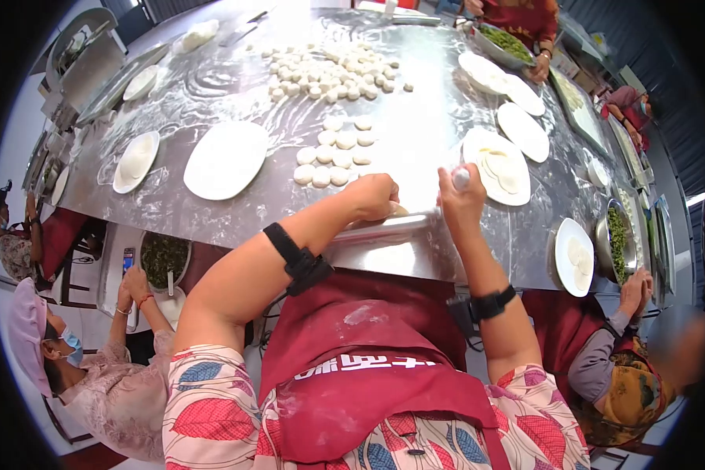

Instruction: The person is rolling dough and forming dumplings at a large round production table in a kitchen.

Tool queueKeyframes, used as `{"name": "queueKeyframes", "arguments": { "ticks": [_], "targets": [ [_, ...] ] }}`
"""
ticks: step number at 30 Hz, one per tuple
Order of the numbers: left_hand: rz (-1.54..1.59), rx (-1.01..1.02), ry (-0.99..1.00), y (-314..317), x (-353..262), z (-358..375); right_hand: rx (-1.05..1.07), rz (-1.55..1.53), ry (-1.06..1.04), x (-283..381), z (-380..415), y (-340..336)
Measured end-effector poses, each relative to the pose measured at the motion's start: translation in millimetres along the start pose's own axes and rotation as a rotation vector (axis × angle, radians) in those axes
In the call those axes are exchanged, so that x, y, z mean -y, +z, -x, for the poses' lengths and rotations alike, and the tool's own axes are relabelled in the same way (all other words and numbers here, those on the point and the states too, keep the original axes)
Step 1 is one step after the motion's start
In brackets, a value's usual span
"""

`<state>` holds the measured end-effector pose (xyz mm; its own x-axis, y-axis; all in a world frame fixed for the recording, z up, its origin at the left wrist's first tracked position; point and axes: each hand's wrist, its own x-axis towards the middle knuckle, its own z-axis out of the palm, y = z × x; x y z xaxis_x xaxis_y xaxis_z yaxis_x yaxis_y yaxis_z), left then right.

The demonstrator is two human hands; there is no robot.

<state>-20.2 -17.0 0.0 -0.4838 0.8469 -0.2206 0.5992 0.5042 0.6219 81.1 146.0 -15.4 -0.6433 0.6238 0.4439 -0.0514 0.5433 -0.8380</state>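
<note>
My left hand (374, 196) is closed near the front edge of the table, its fingers curled on a pale piece of dough (399, 210) that is mostly hidden. Just to its right, my right hand (462, 200) grips what looks like a rolling pin (461, 179); only its rounded end shows above the fingers. Beyond my left hand lie small flattened dough rounds (338, 155) in loose rows. A white plate (518, 193) beside my right hand bears overlapping thin dough wrappers (500, 168).
The floured metal table (290, 223) carries a large heap of dough pieces (329, 72) farther back. White plates (227, 160) stand left and right. Bowls of chopped green filling (167, 261) stand near people at both sides, and another person is across the table.
</note>
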Motion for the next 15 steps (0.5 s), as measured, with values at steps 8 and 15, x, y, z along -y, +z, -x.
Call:
{"name": "queueKeyframes", "arguments": {
  "ticks": [8, 15],
  "targets": [
    [0.204, -0.012, -0.023, 3.4, 15.5, 7.7, -0.002, -0.154, 0.122, 26.4, 54.5, -36.3],
    [0.14, -0.125, -0.151, 1.5, 11.8, 5.5, 0.012, -0.001, -0.058, -4.3, -15.2, 16.6]
  ]
}}
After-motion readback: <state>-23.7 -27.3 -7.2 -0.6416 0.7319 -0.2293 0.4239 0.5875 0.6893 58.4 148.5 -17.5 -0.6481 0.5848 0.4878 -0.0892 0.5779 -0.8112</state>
